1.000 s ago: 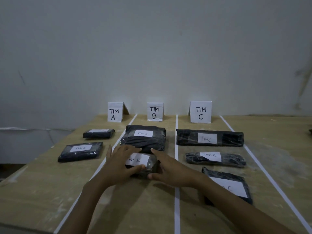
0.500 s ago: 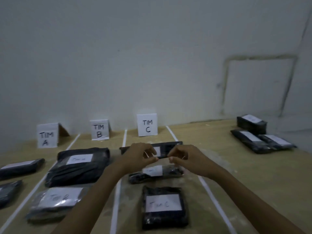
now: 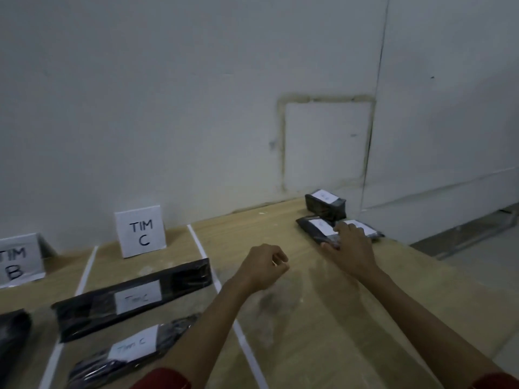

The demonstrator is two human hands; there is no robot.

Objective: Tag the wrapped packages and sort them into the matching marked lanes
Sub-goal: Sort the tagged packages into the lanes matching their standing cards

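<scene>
Three black wrapped packages with white labels lie at the table's far right corner: a thick one at the back, a flat one in front of it, and another flat one beside that. My right hand lies on the near end of the flat package, fingers on top and thumb at its near edge. My left hand hovers over bare table with its fingers curled, holding nothing. The TIM C sign heads a lane holding a long package and a slimmer one, both labelled TIM C.
White tape lines mark the lanes on the wooden table. The TIM B sign and a black package show at the left edge. A wall runs close behind. The table's right edge drops to the floor.
My view has swung right, away from lanes A and B. My hands left the TIM B package and separated; my right hand has reached out onto the packages at the far right.
</scene>
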